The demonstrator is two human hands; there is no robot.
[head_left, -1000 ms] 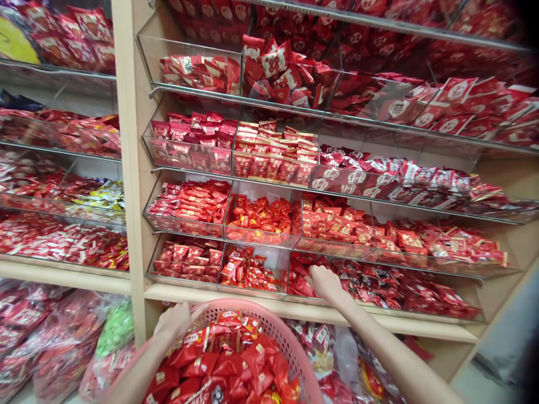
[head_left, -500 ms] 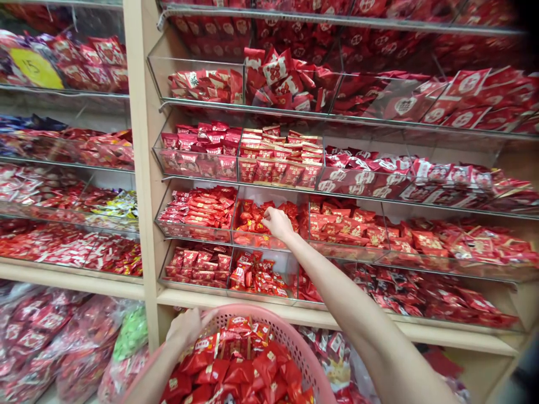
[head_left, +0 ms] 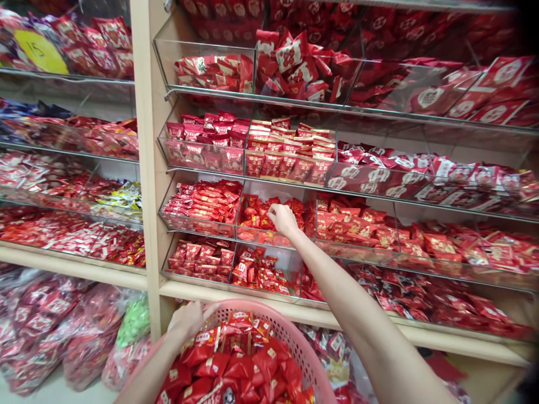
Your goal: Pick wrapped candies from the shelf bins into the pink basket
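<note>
A pink perforated basket (head_left: 290, 331) full of red wrapped packets (head_left: 240, 365) is at the bottom centre. My left hand (head_left: 187, 318) is closed on the basket's rim at its upper left. Stretched forward, my right hand (head_left: 283, 217) is over a clear shelf bin of small red-wrapped packets (head_left: 256, 210), in the second row from the bottom. Its fingers are curled together, and whatever they may hold is too small to make out.
Clear-fronted shelves of red packets rise ahead, with a wooden upright (head_left: 147, 140) at their left. More shelves stand beyond it, one with a yellow tag (head_left: 40, 51). Plastic bags of packets (head_left: 92, 336) lie below at the left.
The view has shifted slightly, so the shelves sit a little further right and higher. My right hand stays over the same bin, its fingers drawn closer together. My left hand remains on the rim.
</note>
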